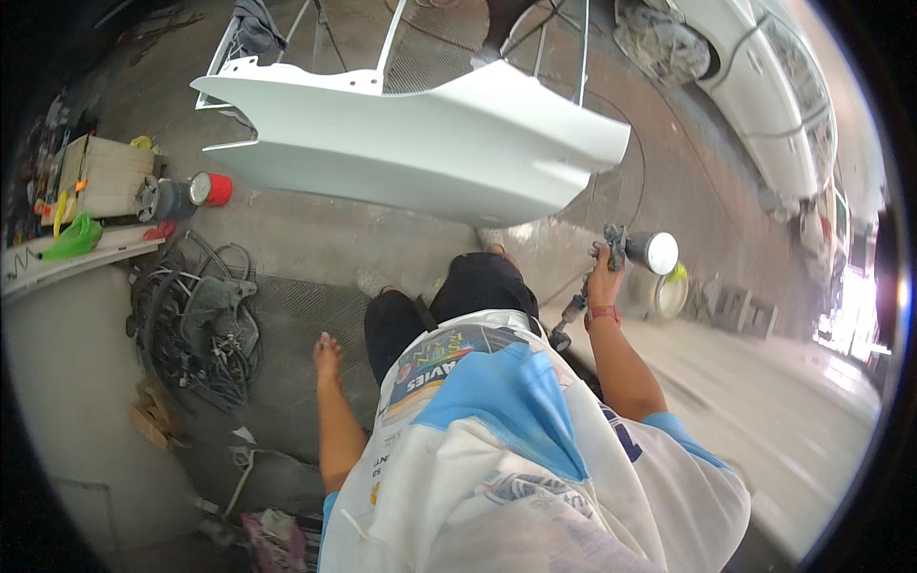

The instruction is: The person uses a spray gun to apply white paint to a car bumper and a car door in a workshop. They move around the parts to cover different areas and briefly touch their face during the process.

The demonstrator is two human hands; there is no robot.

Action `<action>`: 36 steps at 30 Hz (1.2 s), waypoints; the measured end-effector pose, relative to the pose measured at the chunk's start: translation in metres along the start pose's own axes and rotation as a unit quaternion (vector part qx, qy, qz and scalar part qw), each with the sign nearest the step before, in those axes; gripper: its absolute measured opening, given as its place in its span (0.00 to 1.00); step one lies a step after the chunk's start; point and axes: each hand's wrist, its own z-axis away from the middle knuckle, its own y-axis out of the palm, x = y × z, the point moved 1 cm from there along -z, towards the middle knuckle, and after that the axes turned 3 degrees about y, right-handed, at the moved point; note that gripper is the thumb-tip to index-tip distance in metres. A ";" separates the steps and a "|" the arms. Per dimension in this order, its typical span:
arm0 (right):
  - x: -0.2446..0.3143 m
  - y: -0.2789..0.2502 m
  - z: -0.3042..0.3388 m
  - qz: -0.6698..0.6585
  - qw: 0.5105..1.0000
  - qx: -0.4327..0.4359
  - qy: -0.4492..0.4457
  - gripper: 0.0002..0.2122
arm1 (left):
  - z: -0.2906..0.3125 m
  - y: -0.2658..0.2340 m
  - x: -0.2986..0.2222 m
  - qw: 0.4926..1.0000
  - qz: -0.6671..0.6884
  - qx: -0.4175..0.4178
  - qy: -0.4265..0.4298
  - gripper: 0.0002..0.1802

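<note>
In front of me a pale grey-white car fender lies across a thin metal stand. My right hand is closed round the handle of a spray gun, held to the right of the fender and apart from it. A round cup with a white lid sits on the gun. Below that wrist an air hose fitting hangs down. At my left side my left hand hangs low with its fingers loosely apart and nothing visible in it.
Tangled hoses and dark parts lie on the floor to the left. Beyond them are a red can and a box. A whitish car stands far right. A bucket and concrete blocks line the right side.
</note>
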 end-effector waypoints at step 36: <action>-0.286 0.249 0.236 -0.258 0.966 0.009 0.001 0.32 | -0.083 0.152 0.067 0.793 -0.361 0.460 0.171 0.28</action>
